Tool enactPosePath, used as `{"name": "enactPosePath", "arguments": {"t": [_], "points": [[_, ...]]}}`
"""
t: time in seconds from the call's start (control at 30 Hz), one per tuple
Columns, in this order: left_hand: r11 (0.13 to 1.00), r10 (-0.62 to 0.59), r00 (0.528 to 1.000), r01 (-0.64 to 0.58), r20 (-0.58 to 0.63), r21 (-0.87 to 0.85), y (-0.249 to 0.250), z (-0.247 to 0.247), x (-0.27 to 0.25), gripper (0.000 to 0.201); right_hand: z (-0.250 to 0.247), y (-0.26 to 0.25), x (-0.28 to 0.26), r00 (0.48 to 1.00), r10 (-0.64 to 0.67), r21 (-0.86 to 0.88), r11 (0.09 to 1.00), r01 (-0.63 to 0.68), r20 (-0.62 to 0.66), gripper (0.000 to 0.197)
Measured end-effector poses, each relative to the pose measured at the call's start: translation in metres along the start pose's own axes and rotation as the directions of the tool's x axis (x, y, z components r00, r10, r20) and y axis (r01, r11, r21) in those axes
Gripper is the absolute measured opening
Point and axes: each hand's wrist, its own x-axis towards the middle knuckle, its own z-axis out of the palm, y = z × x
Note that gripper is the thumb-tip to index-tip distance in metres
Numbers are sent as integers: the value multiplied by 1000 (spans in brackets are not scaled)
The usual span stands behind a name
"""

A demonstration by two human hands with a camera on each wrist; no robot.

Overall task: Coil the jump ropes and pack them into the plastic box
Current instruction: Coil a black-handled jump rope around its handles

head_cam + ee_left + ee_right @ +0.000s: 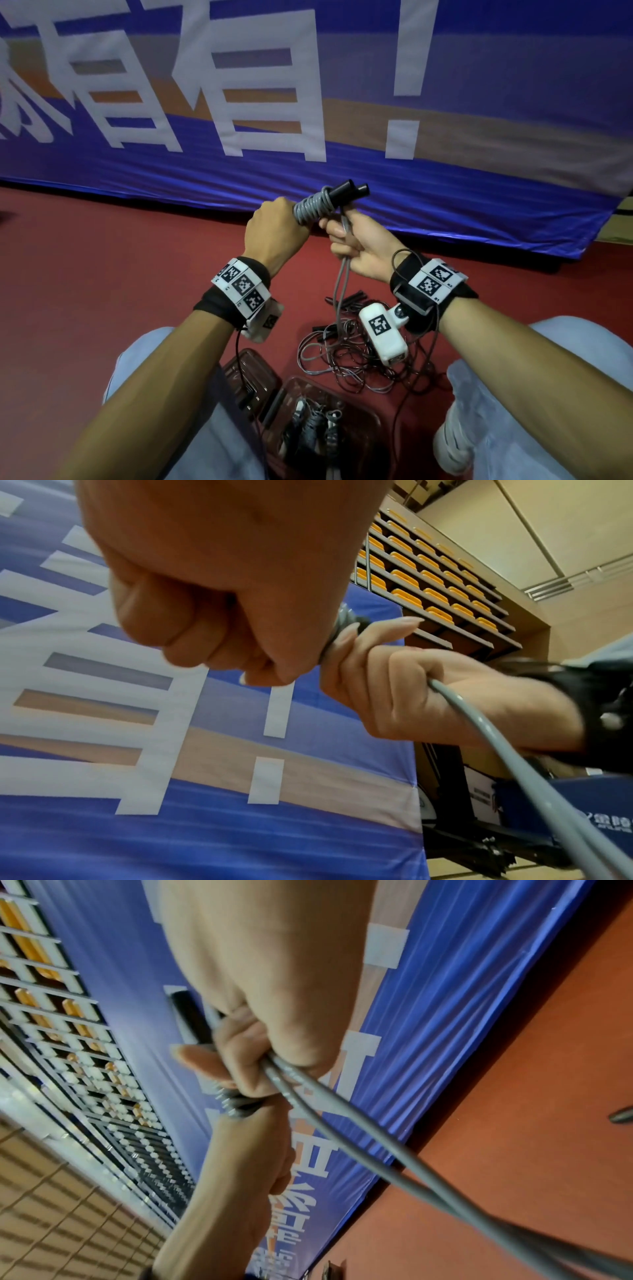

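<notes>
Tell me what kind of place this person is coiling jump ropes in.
Most likely an indoor sports hall. Tiered rows of orange seats climb the wall, the red floor looks like sports flooring, and a big blue printed banner hangs along its edge. More jump ropes lie loose on that floor.

Open red floor (102, 274) out to the left, wide enough for an arm to sweep. Straight ahead, blocked by the blue banner (445, 205) hanging down to the floor — no passage beyond. Below the raised hands, a loose tangle of ropes (359, 359) spread between the knees, with grey strands (342, 284) hanging down into it. Nearer the body, the plastic box (373, 421) open-topped but already partly filled with coiled bundles (315, 431) — room left on its right side. Hemmed in by legs left and right.
</notes>
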Motion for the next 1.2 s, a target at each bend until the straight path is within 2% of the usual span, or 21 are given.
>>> {"name": "enactPosePath", "arguments": {"t": [0.1, 0.2, 0.27, 0.43, 0.53, 0.57, 0.6, 0.63, 0.7, 0.77, 0.83, 0.9, 0.97, 1.07, 1.2], "points": [[995, -74, 996, 70, 55, 66, -2, 12, 1, 20, -2, 10, 8, 988, 50, -11, 999, -52, -149, 49], [990, -111, 982, 96, 156, 101, 2, 27, -3, 26, -6, 11, 11, 953, 100, -120, 983, -139, -288, 36], [986, -118, 974, 93, 193, 136, 6, 37, -5, 29, -10, 7, 10, 927, 130, -204, 956, -212, -353, 34], [977, -120, 968, 75, 222, 202, 12, 48, -5, 29, -21, -7, 8, 896, 221, -393, 839, -376, -386, 25], [971, -127, 956, 65, 263, 231, 15, 53, -6, 29, -26, -7, 7, 891, 187, -513, 760, -399, -414, 22], [969, -129, 953, 62, 275, 240, 15, 53, -7, 29, -27, -7, 5, 893, 149, -587, 706, -397, -424, 23], [967, -132, 949, 59, 287, 249, 15, 53, -7, 29, -28, -7, 4, 899, 96, -686, 613, -392, -428, 24], [965, -133, 944, 53, 302, 258, 15, 54, -7, 29, -29, -7, 2, 908, 35, -788, 482, -382, -418, 25], [960, -134, 929, 35, 345, 278, 13, 55, -9, 30, -35, -9, -2, 931, -77, -927, 156, -342, -357, 25], [952, -134, 913, 10, 386, 306, 10, 56, -11, 31, -41, -9, -5, 952, -174, -957, -101, -272, -252, 26], [941, -129, 899, -22, 419, 338, 7, 57, -13, 31, -42, -9, -9, 955, -266, -942, -267, -204, -132, 21], [931, -118, 885, -58, 450, 360, 4, 56, -13, 32, -40, -9, -13, 940, -340, -916, -373, -144, -9, 22], [916, -104, 869, -106, 484, 387, 1, 52, -11, 32, -39, -12, -15, 936, -344, -893, -442, -85, 81, 32], [879, -48, 855, -209, 517, 428, -4, 46, -9, 31, -40, -13, -15, 948, -279, -880, -475, 1, 151, 48], [799, 84, 832, -385, 549, 461, -9, 40, -4, 31, -39, -11, -15, 967, -181, -873, -483, 73, 180, 64]]}}
